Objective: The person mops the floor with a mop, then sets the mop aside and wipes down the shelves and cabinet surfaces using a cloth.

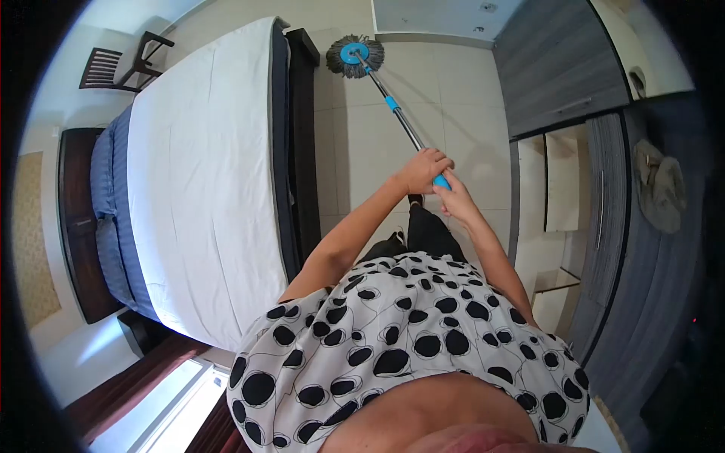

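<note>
A mop (405,123) with a metal and blue handle slants across the tiled floor from my hands. Its round grey head (355,56), with a blue disc at the centre, lies flat on the tiles near the foot of the bed. My left hand (427,170) is wrapped around the handle near its upper end. Just beside it, my right hand (456,198) is closed on the blue grip at the handle's end. The two hands are close together, in front of my body.
A bed (204,174) with a white cover and dark frame stands on the left. Behind it is a dark chair (140,64). Grey wardrobes (563,72) and open shelves (563,181) line the right side. A wall edge (434,37) lies beyond the mop head.
</note>
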`<act>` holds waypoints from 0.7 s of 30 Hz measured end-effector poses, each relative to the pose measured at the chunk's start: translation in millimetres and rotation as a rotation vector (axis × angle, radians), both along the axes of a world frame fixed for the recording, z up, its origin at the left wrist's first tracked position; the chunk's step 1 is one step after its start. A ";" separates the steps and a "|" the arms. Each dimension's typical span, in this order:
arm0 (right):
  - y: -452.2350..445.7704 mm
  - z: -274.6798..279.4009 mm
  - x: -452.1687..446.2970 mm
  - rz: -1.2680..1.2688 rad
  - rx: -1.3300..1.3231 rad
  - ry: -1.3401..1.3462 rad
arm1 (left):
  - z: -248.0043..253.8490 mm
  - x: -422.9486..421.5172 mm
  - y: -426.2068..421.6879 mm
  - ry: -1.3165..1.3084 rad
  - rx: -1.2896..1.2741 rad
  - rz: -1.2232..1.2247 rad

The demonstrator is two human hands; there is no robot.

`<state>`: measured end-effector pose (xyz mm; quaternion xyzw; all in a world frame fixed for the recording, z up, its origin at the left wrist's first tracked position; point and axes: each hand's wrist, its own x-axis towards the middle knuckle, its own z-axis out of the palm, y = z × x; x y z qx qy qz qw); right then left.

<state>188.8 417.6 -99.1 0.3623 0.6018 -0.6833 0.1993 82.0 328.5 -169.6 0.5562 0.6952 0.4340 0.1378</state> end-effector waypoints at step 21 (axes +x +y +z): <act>-34.5 -95.2 -157.9 0.078 -0.175 -0.113 | -38.3 -95.8 -47.1 -0.014 -0.754 0.434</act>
